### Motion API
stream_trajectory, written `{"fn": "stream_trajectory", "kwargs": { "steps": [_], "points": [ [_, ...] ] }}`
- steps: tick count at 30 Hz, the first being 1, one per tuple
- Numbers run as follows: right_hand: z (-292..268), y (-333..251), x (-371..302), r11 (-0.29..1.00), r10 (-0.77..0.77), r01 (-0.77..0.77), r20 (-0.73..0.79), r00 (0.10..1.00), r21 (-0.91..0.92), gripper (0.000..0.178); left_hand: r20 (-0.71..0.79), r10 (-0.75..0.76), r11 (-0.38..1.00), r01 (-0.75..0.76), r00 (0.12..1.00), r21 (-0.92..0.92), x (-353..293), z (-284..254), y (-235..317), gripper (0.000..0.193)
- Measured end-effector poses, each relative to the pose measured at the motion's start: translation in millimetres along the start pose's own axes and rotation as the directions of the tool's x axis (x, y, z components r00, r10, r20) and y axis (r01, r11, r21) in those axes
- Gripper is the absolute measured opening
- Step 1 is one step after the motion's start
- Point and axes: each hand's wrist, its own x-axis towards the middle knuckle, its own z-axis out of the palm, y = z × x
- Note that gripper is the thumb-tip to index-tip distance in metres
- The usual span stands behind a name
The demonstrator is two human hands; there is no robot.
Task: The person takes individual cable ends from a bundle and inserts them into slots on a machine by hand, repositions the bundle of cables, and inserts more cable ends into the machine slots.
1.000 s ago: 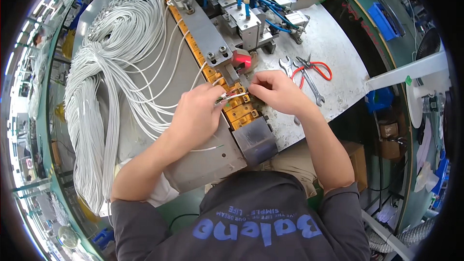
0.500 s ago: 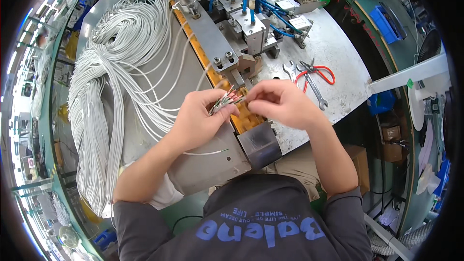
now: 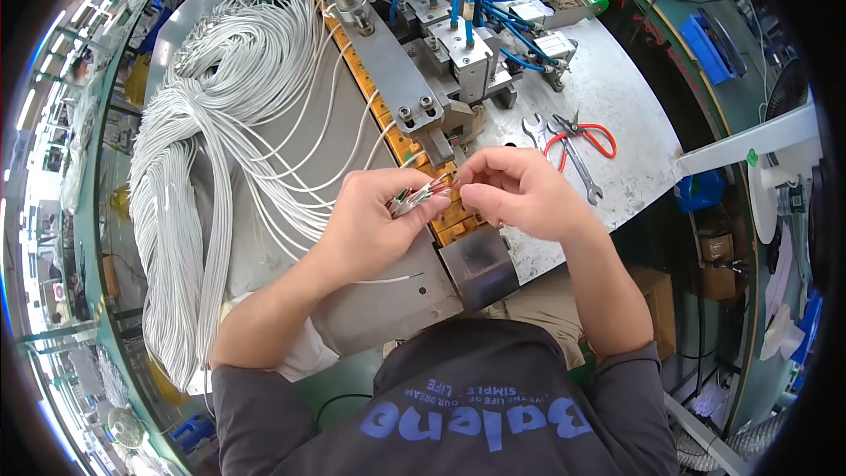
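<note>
Your left hand (image 3: 374, 222) clamps wires (image 3: 411, 200) near the counter's (image 3: 639, 119) front edge, tips toward your right hand (image 3: 524, 198); its grip I can't tell.

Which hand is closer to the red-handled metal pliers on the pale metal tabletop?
Right. The right hand is left of the pliers and nearer the body; the left hand, holding a bundle of thin multicoloured wires, is farther left.

Wire ends (image 3: 412, 198) in left hand (image 3: 368, 219)
</note>
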Motion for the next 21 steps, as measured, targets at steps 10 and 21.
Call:
{"fn": "stream_trajectory", "kwargs": {
  "steps": [10, 21],
  "points": [
    [7.8, -3.4, -1.5, 0.978, 0.028, -0.014, 0.064, 0.998, -0.21, 0.01, 0.236, -0.22, 0.97, 0.238, 0.946, -0.05, -3.0, -0.2, -2.9, 0.011],
    [18.6, -5.9, -3.8, 0.995, 0.076, -0.081, -0.075, 0.994, -0.064, 0.007, -0.051, 0.108, 0.994, -0.11, 0.993, -0.022, -11.3, 13.9, -8.8, 0.009]
  ]
}}
